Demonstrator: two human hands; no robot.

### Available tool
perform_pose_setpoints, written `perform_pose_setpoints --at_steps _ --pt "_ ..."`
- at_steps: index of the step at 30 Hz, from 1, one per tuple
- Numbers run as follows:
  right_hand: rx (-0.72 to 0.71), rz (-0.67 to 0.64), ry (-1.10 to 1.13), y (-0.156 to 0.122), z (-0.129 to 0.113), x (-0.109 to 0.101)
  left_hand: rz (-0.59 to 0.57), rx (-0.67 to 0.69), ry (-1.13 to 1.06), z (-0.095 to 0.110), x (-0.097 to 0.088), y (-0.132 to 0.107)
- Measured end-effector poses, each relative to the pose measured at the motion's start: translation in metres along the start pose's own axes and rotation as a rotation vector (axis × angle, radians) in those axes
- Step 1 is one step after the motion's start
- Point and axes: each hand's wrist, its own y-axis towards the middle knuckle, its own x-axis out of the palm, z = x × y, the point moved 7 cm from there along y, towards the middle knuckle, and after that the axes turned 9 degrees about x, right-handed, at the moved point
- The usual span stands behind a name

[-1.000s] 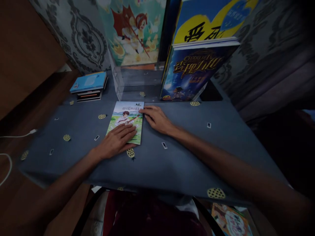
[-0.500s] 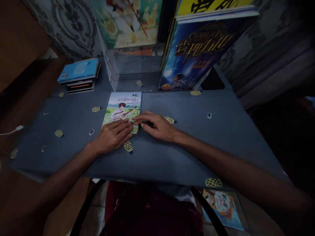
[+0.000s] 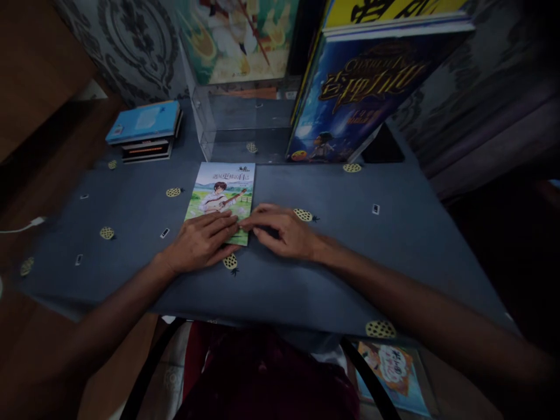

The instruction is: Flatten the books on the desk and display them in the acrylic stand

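A thin book with a green cover showing a cartoon figure with a guitar (image 3: 222,195) lies flat on the dark grey tablecloth (image 3: 350,245). My left hand (image 3: 199,242) rests flat on the book's near end, fingers stretched out. My right hand (image 3: 282,230) lies on the cloth at the book's lower right corner, its fingertips touching that corner and its fingers slightly curled. Neither hand has the book lifted.
A clear plastic stand (image 3: 238,125) sits behind the book. Large dark blue books (image 3: 350,93) lean upright at the back right. A small stack of books with a light blue top (image 3: 144,131) is at the back left. Another book (image 3: 389,370) lies on the floor below.
My right hand has slid from the book's far right corner down to its near right corner. My left hand has stayed on the near end. The view has shifted a little.
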Motion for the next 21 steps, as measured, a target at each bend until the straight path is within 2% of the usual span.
perform_pose_setpoints --at_steps 4,7,12,16,21 --pt "-0.248 0.006 -0.201 -0.01 -0.027 0.009 0.008 -0.013 -0.023 0.0 -0.004 0.0" --pt "-0.342 -0.02 -0.294 -0.015 -0.04 0.016 -0.028 -0.046 -0.074 -0.004 -0.006 0.002" --pt "-0.33 -0.062 -0.315 -0.014 -0.043 0.021 -0.175 -0.147 -0.118 -0.02 0.001 0.015" --pt "-0.311 -0.08 -0.302 -0.014 -0.04 0.022 -0.284 -0.202 -0.055 -0.045 0.018 0.039" --pt "-0.294 -0.108 -0.321 -0.016 -0.037 0.023 -0.289 -0.257 0.002 -0.086 0.04 0.066"
